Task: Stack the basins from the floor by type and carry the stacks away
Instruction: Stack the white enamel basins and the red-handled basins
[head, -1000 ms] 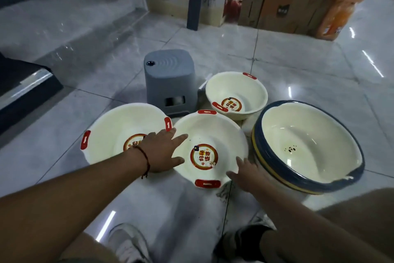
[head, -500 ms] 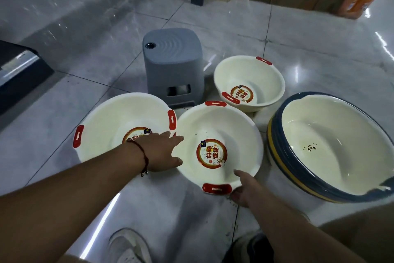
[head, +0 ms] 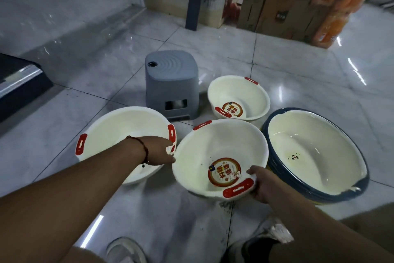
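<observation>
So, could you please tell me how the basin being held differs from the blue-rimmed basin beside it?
The held basin has a white rim with red handles; the blue-rimmed basin has a dark blue rim and no red handles. The held basin is tilted, gripped by the right hand and left hand; the blue-rimmed one is untouched. The held basin carries a round red label; the other shows only small dark marks. Both are cream inside.

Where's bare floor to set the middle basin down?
Bare tiles lie near-left of the left basin, and beyond the small basin toward the boxes. Crowded: stool, middle basin, blue-rimmed stack.
</observation>
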Available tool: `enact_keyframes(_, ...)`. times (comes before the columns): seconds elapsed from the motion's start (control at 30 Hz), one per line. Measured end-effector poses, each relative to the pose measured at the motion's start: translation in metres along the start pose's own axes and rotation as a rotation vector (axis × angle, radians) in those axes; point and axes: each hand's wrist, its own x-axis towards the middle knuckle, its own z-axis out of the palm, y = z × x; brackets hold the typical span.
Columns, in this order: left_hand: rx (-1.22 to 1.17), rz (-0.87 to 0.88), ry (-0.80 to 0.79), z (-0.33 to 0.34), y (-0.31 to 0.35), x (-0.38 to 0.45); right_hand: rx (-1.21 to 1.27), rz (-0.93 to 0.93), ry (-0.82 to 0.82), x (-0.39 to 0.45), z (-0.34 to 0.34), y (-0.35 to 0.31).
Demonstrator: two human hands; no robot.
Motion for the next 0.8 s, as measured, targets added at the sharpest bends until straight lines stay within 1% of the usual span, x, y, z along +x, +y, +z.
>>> enact_keyframes(0.13, -0.121, -0.028, 0.0, -0.002, -0.016, -0.013, 0.018, -0.058, -0.029, -0.032, -0.029, -0.017)
enact_keyframes(0.2, -0.206, -0.051, 0.01, -0.004, -0.025, -0.023, 0.031, -0.105, -0.094, -0.054, -0.038, -0.026)
enact_keyframes(0.27, -0.384, -0.08, 0.044, -0.006, -0.037, -0.035, 0.047, -0.151, -0.175, -0.078, -0.04, -0.039)
enact_keyframes(0.33, -0.624, -0.133, 0.079, -0.008, -0.049, -0.049, 0.039, -0.18, -0.256, -0.098, -0.034, -0.053)
enact_keyframes(0.37, -0.786, -0.155, 0.08, -0.008, -0.056, -0.055, 0.012, -0.175, -0.278, -0.109, -0.028, -0.061)
enact_keyframes(0.4, -0.981, -0.166, 0.069, -0.009, -0.064, -0.061, -0.021, -0.172, -0.29, -0.119, -0.018, -0.069)
enact_keyframes(0.47, -1.385, -0.125, 0.074, -0.014, -0.077, -0.072, -0.044, -0.172, -0.332, -0.135, 0.007, -0.083)
enact_keyframes(0.53, -1.638, -0.085, 0.182, -0.018, -0.09, -0.08, -0.074, -0.165, -0.357, -0.151, 0.042, -0.091)
enact_keyframes(0.6, -1.815, -0.078, 0.323, -0.02, -0.105, -0.086, -0.121, -0.155, -0.393, -0.158, 0.083, -0.093)
enact_keyframes(0.67, -1.904, -0.127, 0.443, -0.016, -0.122, -0.086, -0.184, -0.163, -0.436, -0.157, 0.124, -0.09)
enact_keyframes(0.7, -1.904, -0.17, 0.468, -0.01, -0.133, -0.085, -0.205, -0.166, -0.459, -0.153, 0.143, -0.087)
enact_keyframes(0.8, -1.787, -0.352, 0.44, 0.016, -0.161, -0.077, -0.168, -0.215, -0.498, -0.14, 0.196, -0.077)
